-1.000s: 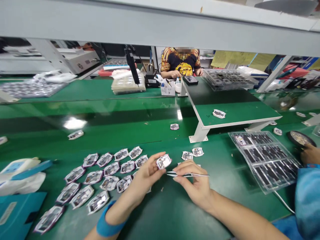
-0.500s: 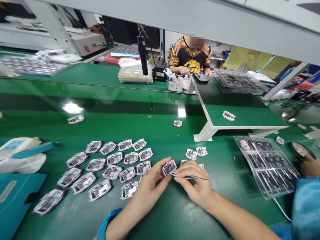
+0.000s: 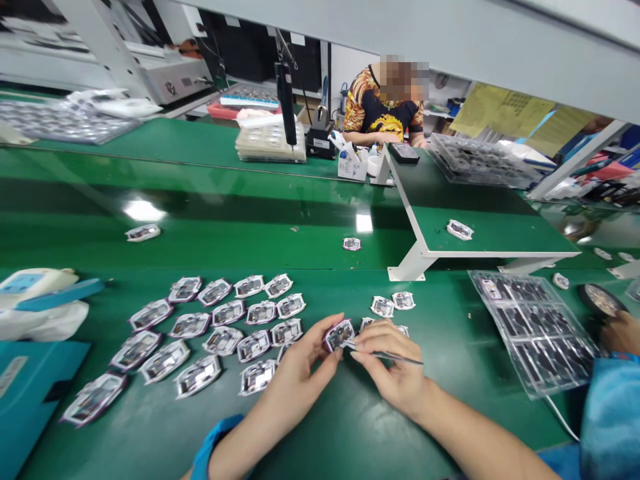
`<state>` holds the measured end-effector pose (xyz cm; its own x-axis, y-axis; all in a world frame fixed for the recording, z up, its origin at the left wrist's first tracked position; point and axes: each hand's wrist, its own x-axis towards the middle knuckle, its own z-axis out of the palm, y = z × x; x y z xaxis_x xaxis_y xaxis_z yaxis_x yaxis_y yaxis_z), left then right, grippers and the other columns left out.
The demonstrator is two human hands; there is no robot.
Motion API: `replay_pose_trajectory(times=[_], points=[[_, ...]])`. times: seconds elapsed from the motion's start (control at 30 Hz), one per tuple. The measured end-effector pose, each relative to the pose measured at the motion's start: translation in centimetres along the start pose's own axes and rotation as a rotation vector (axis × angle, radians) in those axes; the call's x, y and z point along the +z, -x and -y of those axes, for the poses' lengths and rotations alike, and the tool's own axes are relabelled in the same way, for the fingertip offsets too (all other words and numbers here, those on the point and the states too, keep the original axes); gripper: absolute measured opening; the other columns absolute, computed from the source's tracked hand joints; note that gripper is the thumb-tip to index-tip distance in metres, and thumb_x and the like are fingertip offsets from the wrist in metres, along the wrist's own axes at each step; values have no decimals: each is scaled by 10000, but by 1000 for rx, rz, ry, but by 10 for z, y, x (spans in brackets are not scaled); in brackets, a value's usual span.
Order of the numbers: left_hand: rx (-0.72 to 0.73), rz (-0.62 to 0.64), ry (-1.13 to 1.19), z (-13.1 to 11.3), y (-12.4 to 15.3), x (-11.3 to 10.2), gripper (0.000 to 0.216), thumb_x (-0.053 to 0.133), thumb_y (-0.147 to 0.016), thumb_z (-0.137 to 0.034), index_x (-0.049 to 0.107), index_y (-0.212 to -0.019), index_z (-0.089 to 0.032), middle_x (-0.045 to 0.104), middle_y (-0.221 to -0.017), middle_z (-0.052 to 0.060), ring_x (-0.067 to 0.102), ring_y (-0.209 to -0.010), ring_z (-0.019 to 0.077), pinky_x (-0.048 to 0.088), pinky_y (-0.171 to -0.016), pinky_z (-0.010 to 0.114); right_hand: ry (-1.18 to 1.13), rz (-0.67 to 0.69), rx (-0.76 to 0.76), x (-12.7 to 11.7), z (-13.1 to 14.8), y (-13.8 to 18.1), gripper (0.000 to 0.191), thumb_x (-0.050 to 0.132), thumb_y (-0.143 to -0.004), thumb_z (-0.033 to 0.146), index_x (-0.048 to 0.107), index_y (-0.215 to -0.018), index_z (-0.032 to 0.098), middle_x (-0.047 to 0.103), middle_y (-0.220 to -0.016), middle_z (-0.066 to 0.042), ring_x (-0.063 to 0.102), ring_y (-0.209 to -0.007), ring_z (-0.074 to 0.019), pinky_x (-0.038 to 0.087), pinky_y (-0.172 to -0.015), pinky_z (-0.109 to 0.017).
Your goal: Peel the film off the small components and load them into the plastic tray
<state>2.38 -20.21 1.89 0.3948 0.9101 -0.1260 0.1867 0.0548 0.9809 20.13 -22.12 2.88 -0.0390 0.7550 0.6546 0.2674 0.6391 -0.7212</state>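
My left hand (image 3: 311, 363) pinches a small watch case (image 3: 339, 335) with a white frame, a purplish edge and electronic parts inside. My right hand (image 3: 393, 367) grips metal tweezers (image 3: 397, 358), their tips at the right side of that case. What the tips touch is too small to make out. Left of my hands, several similar cases (image 3: 254, 345) lie in slanting rows on the green bench. Just beyond my right hand are a few more, including a white case (image 3: 383, 307); some are partly hidden by my fingers.
A clear tray (image 3: 537, 333) with dark parts lies at right, near another person's blue sleeve (image 3: 610, 413) and hand beside a round dish (image 3: 600, 300). A white-legged raised shelf (image 3: 495, 227) stands ahead. A teal box (image 3: 37, 393) sits at left. Someone (image 3: 385, 113) sits opposite.
The tweezers' rear end has dipped slightly while my right fingers shifted a little. Cases on the green strip beyond the bench have slid slightly left. The person opposite has leaned and moved their hands.
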Motion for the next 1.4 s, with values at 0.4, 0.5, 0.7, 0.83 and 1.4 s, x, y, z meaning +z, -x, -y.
replay_pose_trajectory(times=[0.4,0.5,0.7,0.83,1.4], points=[[-5,6,30,1,1,3,484,551,-846,-298,514,-1316,-187,706,-1096,83,660,-880,214,535,-838,347,12,29,-18,0,0,1,139,670,-838,60,693,-887,188,750,-807,-84,707,-741,-205,572,-716,-377],[-20,3,24,1,0,2,494,550,-854,-324,507,-1322,-171,696,-1067,89,646,-860,218,525,-825,351,18,38,-1,0,0,2,149,669,-831,48,686,-878,188,747,-804,-80,705,-747,-203,566,-716,-366],[-60,32,42,3,1,-1,499,549,-860,-332,507,-1331,-171,679,-1001,79,627,-850,219,498,-788,333,-28,26,3,-2,1,-2,147,676,-838,65,693,-905,194,753,-808,-74,716,-754,-199,578,-725,-353],[-88,48,98,-1,2,-3,495,592,-829,-318,540,-1298,-169,686,-968,69,624,-867,222,493,-779,315,-48,86,-64,-4,0,-3,122,657,-873,117,700,-940,209,767,-849,-77,731,-796,-211,594,-759,-381],[-185,23,246,-15,2,2,370,635,-810,-351,663,-1141,-189,686,-826,19,582,-695,165,458,-645,271,-78,64,-62,-1,-8,1,91,670,-889,164,739,-912,220,790,-836,-62,748,-779,-205,601,-754,-380]])
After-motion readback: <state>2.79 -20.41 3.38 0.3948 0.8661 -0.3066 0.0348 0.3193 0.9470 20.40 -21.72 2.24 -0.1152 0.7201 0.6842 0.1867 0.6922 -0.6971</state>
